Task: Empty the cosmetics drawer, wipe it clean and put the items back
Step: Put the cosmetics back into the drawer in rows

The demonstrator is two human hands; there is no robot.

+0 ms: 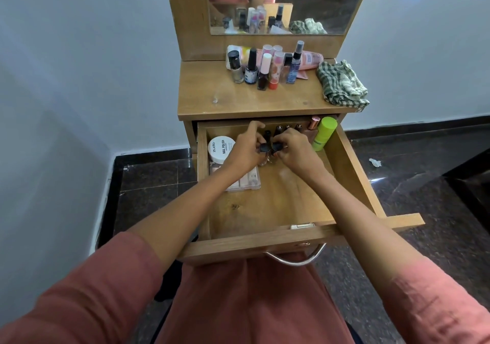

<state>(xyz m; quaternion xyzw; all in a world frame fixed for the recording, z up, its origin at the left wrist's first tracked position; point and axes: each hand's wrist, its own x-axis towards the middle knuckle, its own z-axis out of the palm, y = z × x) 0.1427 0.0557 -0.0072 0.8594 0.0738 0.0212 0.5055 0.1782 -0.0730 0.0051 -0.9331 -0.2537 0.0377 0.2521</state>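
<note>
Here, both forearms reach into the open wooden drawer (342,158), left hand (245,151) and right hand (297,150) each curled, fingers closed on a small black-capped bottle (263,148).

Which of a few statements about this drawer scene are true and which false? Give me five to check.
1. The drawer is pulled open. True.
2. Both hands are inside the drawer, each on a small black-capped bottle. True: left hand, right hand.
3. The checked cloth lies in the drawer. False: it lies on the tabletop, at its right end.
4. A green bottle stands at the drawer's back right. True.
5. The white nail polish jar is on the tabletop. False: it is in the drawer, at the left.
</note>
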